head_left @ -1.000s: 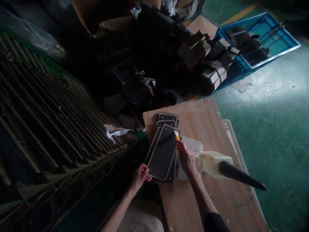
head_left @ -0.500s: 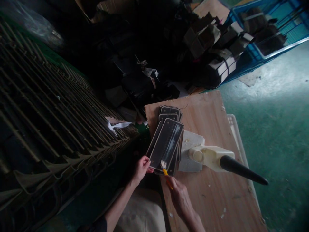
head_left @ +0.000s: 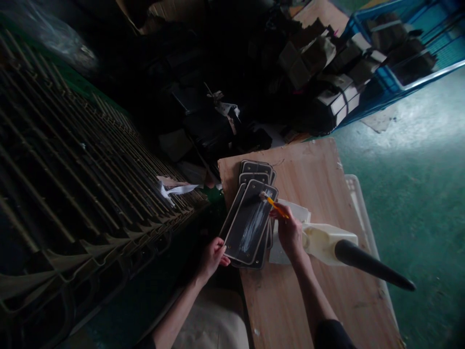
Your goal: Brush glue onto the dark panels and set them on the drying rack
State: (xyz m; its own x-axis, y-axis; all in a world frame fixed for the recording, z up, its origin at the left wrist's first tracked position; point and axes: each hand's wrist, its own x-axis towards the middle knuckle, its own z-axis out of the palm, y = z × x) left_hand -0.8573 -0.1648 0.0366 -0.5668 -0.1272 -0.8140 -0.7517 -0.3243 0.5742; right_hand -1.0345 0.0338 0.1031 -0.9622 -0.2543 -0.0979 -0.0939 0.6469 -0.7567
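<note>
My left hand (head_left: 215,254) pinches the near left corner of a dark rounded rectangular panel (head_left: 244,218) with a pale edge. That panel lies tilted on top of several similar panels (head_left: 254,167). My right hand (head_left: 289,231) is closed round the yellow handle of a brush (head_left: 273,202). The bristles touch the far right part of the top panel. Whitish wet streaks run along the panel's right half. Just right of the stack, partly behind my right hand, is a pale sheet (head_left: 296,209) on the wooden board.
A cream container (head_left: 329,240) with a long black spout lies on the wooden board (head_left: 305,300). A rack of dark slats (head_left: 90,169) fills the left. At the back right stands a blue crate (head_left: 399,85) beside bundled dark pieces (head_left: 337,97).
My right hand has moved the brush from the panel's near end up to its far right part. White streaks now cover more of the right half. My left hand stays at the corner.
</note>
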